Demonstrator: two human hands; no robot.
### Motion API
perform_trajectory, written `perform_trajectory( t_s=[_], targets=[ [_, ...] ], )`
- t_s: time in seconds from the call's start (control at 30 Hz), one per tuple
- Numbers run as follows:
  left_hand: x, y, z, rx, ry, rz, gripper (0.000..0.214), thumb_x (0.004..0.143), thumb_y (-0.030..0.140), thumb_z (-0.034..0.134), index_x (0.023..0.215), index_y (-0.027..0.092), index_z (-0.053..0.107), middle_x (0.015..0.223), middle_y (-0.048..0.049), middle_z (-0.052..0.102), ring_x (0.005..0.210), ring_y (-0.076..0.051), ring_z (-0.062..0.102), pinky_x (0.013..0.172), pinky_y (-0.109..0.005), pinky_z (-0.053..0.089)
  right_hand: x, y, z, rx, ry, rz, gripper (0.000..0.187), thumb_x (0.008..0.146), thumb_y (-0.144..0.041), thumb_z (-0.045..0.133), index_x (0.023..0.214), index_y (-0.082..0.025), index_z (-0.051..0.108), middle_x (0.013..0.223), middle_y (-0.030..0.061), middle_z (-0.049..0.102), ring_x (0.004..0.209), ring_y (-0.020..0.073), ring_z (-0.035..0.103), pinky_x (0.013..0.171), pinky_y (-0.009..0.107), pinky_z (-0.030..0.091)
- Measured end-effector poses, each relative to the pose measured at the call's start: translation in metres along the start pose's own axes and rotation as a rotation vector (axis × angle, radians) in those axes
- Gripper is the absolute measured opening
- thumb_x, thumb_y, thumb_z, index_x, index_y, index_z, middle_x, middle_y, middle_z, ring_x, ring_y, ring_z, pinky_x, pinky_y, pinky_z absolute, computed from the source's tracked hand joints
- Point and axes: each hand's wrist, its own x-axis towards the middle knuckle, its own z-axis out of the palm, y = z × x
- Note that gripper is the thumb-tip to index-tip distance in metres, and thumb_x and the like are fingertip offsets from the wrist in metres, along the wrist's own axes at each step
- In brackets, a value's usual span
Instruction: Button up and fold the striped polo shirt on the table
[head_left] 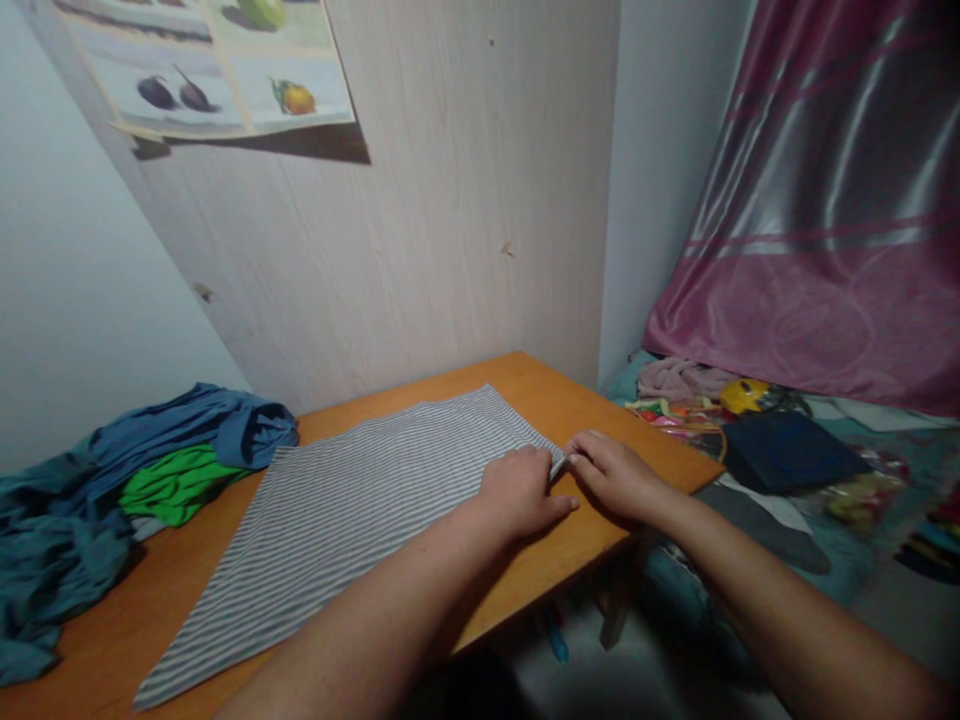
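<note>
A grey-and-white striped cloth (360, 480) lies spread out on an orange-brown wooden table (570, 400). My left hand (521, 490) presses down on the cloth close to its right corner, the thumb stretched out apart from the fingers over the bare wood. Just to the right, my right hand (611, 470) has its fingertips pinched together on the cloth's corner, which looks slightly gathered there. Most of the fingertips of my left hand are out of sight.
Blue-teal clothes (180, 430) and a bright green garment (180, 485) are heaped on the table's left. Behind stands a wood-grain panel (427, 230). Past the right edge, a dark blue folded item (795, 450) and a yellow item (746, 395) lie below a pink-grey curtain (825, 200).
</note>
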Motion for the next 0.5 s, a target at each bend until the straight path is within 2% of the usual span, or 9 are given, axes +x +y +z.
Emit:
perform_trajectory(
  t_s=[0.07, 0.13, 0.2, 0.23, 0.33, 0.43, 0.5],
  targets=[
    [0.009, 0.002, 0.002, 0.023, 0.006, -0.036, 0.039, 0.090, 0.052, 0.051, 0.108, 0.020, 0.064, 0.109, -0.0137, 0.070, 0.099, -0.031, 0.067, 0.082, -0.041, 0.052, 0.001, -0.004, 0.003, 0.086, 0.073, 0.011, 0.015, 0.094, -0.026, 0.045, 0.088, -0.022, 0.058, 0.088, 0.0041, 0.062, 0.085, 0.0193, 0.058, 0.075, 0.031, 0.043],
    [0.018, 0.001, 0.002, -0.008, -0.001, -0.101, 0.031, 0.095, 0.037, 0.043, 0.105, 0.019, 0.067, 0.106, -0.0145, 0.072, 0.098, -0.030, 0.068, 0.082, -0.040, 0.052, 0.000, -0.009, 0.010, 0.198, 0.205, 0.095, 0.013, 0.092, -0.030, 0.049, 0.088, -0.022, 0.058, 0.087, 0.0042, 0.063, 0.083, 0.0199, 0.059, 0.075, 0.032, 0.045],
    [0.027, -0.005, -0.003, -0.144, -0.009, -0.191, 0.028, 0.093, 0.032, 0.045, 0.098, 0.017, 0.069, 0.104, -0.0156, 0.073, 0.099, -0.031, 0.069, 0.083, -0.040, 0.052, -0.001, -0.019, 0.020, 0.394, 0.319, 0.225, 0.017, 0.089, -0.037, 0.054, 0.093, -0.021, 0.058, 0.087, 0.0046, 0.065, 0.081, 0.0202, 0.062, 0.075, 0.033, 0.047],
    [0.032, -0.009, -0.007, -0.262, -0.007, -0.243, 0.025, 0.091, 0.031, 0.050, 0.094, 0.016, 0.070, 0.102, -0.0156, 0.073, 0.100, -0.030, 0.068, 0.084, -0.038, 0.051, -0.002, -0.026, 0.027, 0.524, 0.335, 0.285, 0.021, 0.088, -0.040, 0.056, 0.097, -0.021, 0.058, 0.087, 0.0049, 0.066, 0.080, 0.0206, 0.063, 0.074, 0.034, 0.049],
    [0.045, -0.025, -0.022, -0.618, 0.026, -0.378, 0.011, 0.083, 0.026, 0.064, 0.081, 0.015, 0.069, 0.092, -0.0121, 0.074, 0.097, -0.027, 0.067, 0.082, -0.032, 0.050, -0.004, -0.057, 0.045, 0.927, 0.212, 0.353, 0.038, 0.085, -0.047, 0.063, 0.112, -0.021, 0.057, 0.091, 0.0066, 0.070, 0.086, 0.0225, 0.067, 0.078, 0.036, 0.051],
    [0.054, -0.039, -0.040, -0.798, 0.060, -0.468, 0.008, 0.081, 0.018, 0.064, 0.073, 0.015, 0.065, 0.074, -0.0066, 0.069, 0.078, -0.020, 0.066, 0.068, -0.026, 0.049, -0.003, -0.097, 0.061, 1.218, 0.043, 0.275, 0.049, 0.084, -0.046, 0.068, 0.125, -0.023, 0.053, 0.110, 0.0088, 0.071, 0.103, 0.0234, 0.067, 0.095, 0.040, 0.049],
    [0.060, -0.046, -0.052, -0.949, 0.070, -0.523, 0.012, 0.084, 0.014, 0.061, 0.071, 0.014, 0.063, 0.061, -0.0031, 0.062, 0.062, -0.016, 0.062, 0.059, -0.024, 0.047, 0.000, -0.122, 0.070, 1.309, -0.021, 0.218, 0.048, 0.085, -0.045, 0.069, 0.125, -0.025, 0.054, 0.118, 0.0094, 0.070, 0.114, 0.0249, 0.064, 0.102, 0.043, 0.047]
  ],
)
